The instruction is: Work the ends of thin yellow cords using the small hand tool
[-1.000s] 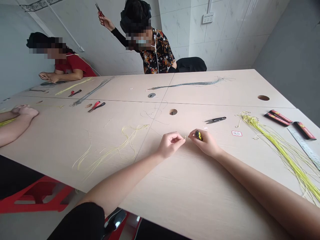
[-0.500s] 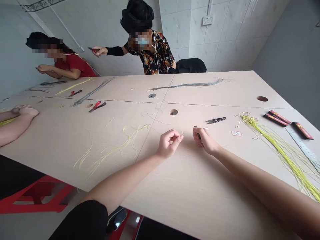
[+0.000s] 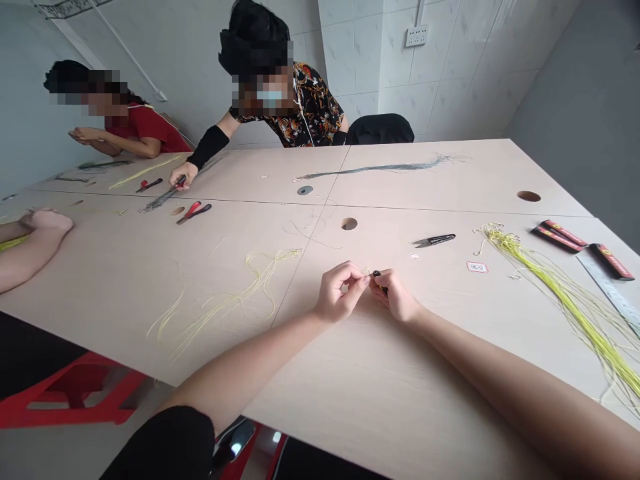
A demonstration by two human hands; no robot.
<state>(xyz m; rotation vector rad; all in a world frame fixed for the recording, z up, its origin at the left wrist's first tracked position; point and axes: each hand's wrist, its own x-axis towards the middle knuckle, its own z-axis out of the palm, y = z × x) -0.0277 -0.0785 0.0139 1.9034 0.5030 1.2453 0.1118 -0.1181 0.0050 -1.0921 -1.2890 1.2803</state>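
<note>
My left hand (image 3: 339, 292) rests on the pale wooden table (image 3: 380, 380) with its fingers pinched on a tiny gold piece that I cannot make out well. My right hand (image 3: 396, 296) meets it fingertip to fingertip, closed round a small black and yellow tool (image 3: 377, 275) whose tip pokes out above the fingers. A loose spread of pale yellow cords (image 3: 225, 300) lies to the left of my hands. A thick bundle of bright yellow cords (image 3: 560, 293) lies to the right.
Black thread snips (image 3: 433, 240) and a small label (image 3: 477, 267) lie beyond my hands. Red and black packs (image 3: 557, 235) and a steel ruler (image 3: 607, 287) sit far right. Across the table a person's hand (image 3: 180, 176) reaches down to grey cords; red pliers (image 3: 193, 213) lie nearby. Another person's arm (image 3: 30, 240) rests at left.
My two hands have come together after being apart half a second ago. The person opposite lowered an arm from overhead down to the table and leaned forward.
</note>
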